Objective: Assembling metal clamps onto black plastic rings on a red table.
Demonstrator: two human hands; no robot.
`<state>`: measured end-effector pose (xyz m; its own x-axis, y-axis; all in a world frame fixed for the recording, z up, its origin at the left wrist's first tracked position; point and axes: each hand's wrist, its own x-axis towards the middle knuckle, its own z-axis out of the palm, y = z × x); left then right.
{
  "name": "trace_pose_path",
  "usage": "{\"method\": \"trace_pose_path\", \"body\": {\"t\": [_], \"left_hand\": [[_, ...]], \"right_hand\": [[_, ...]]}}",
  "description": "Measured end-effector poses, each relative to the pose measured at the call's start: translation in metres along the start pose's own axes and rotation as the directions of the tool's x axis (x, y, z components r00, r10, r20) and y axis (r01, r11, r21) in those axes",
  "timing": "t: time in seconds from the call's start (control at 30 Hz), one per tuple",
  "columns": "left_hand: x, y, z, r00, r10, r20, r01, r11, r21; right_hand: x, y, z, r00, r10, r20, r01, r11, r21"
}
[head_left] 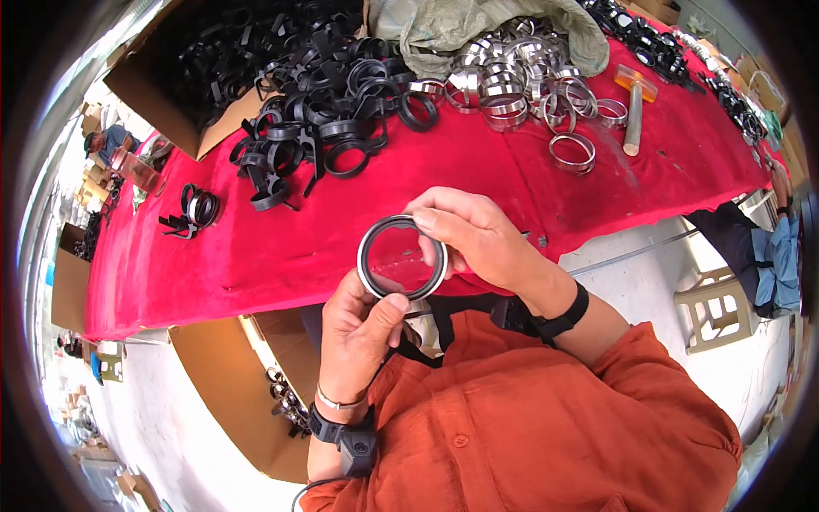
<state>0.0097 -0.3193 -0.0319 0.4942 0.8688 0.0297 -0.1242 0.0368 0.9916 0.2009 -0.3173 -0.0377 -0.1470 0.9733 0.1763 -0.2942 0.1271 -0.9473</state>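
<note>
Over the front edge of the red-covered table, I hold up a round ring [363, 258] made of a black ring and a silver metal band. My left hand [355, 331] grips its lower edge, with the thumb at the bottom of the rim. The fingers of my right hand [479, 232] close on its upper right edge, the thumb on top. Through its opening shows the red cloth. A pile of black plastic rings with projecting tabs [345, 128] lies beyond my hands. To the right of that pile, loose silver metal rings [573, 154] spill from a pale sack [426, 43].
A mallet [634, 115] with an amber head lies at the table's right. One black-and-silver ring assembly [200, 207] sits at the left on the red cloth [281, 264]. Below the table stands an open cardboard box [230, 384]. Another person [772, 264] is at the right, near a plastic stool [715, 309].
</note>
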Motion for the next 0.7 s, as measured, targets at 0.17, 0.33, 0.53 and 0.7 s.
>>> {"method": "trace_pose_path", "body": {"t": [0.17, 0.33, 0.53, 0.7], "left_hand": [[0.002, 0.006, -0.003, 0.991, -0.121, -0.058, 0.126, 0.987, 0.1], [0.022, 0.025, -0.066, 0.923, 0.102, -0.371, 0.024, 0.947, 0.319], [0.081, -0.016, -0.256, 0.755, 0.552, -0.354, 0.189, 0.333, 0.924], [0.129, -0.021, -0.316, 0.753, 0.63, -0.191, 0.254, -0.011, 0.967]], "right_hand": [[0.001, 0.013, -0.002, 0.993, 0.1, -0.065, -0.097, 0.994, 0.051], [-0.001, 0.01, -0.024, 0.986, 0.119, -0.115, -0.114, 0.992, 0.049], [-0.02, -0.003, -0.069, 0.924, 0.096, -0.369, -0.157, 0.978, -0.14], [-0.037, -0.012, -0.1, 0.8, -0.007, -0.6, -0.169, 0.957, -0.237]]}}
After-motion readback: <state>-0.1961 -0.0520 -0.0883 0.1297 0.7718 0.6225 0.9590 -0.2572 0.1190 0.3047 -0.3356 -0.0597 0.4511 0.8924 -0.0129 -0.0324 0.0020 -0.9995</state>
